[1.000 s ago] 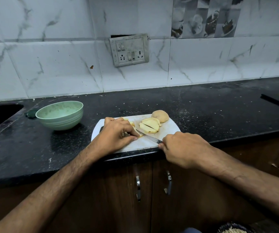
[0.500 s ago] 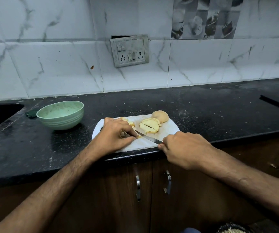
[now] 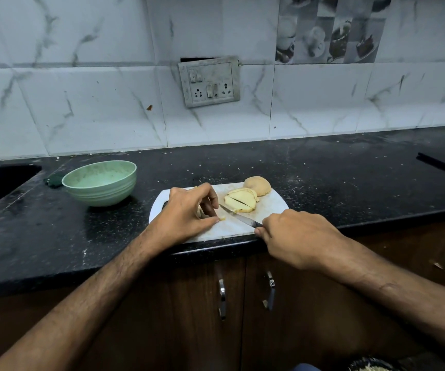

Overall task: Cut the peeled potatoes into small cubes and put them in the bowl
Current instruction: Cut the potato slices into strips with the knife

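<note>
Here, left hand (image 3: 186, 214) curled over potato pieces (image 3: 222, 218) on the white cutting board (image 3: 274, 203), fingertips pinching them. Right hand (image 3: 295, 235) wrapped round the handle of the knife (image 3: 238, 216), blade angled up-left toward the left fingers. Just beyond the blade, sliced potato (image 3: 241, 202) and a whole peeled potato (image 3: 257, 185). Well left of the left hand, green bowl (image 3: 99, 182) on the black counter (image 3: 323, 170).

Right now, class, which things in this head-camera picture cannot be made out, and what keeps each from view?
- Knife handle: head view, wrapped inside the right hand.
- Potato pieces being cut: head view, mostly covered by the left hand.
- Green bowl contents: head view, too dim and small to tell.
- Dark flat object: head view, cut off by the right edge.
</note>
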Available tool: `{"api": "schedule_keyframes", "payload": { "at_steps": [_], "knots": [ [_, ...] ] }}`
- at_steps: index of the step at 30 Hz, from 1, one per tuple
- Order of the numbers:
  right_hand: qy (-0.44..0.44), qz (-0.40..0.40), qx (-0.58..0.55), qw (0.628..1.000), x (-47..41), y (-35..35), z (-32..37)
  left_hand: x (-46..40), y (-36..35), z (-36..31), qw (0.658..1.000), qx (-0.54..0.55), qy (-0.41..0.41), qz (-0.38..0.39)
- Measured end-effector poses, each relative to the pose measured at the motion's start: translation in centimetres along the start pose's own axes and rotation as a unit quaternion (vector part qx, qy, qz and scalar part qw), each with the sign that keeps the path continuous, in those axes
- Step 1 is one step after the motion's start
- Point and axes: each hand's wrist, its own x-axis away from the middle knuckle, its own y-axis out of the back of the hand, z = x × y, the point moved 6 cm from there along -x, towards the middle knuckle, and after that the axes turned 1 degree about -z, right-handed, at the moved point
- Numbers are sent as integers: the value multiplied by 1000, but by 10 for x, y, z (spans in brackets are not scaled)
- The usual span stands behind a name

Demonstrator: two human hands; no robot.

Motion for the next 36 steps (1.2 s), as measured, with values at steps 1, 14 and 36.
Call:
{"api": "schedule_keyframes", "payload": {
  "at_steps": [1,14,36],
  "knots": [
    [2,2,-8,1000,0,1,1,0,0,0,1000,0,7,0],
    [-21,79,-126,989,-12,-19,12,-2,-1,0,1000,12,-10,-4],
    [33,82,-151,985,-33,10,-65,1,-5,4,990,-134,8,37]
  ]
}}
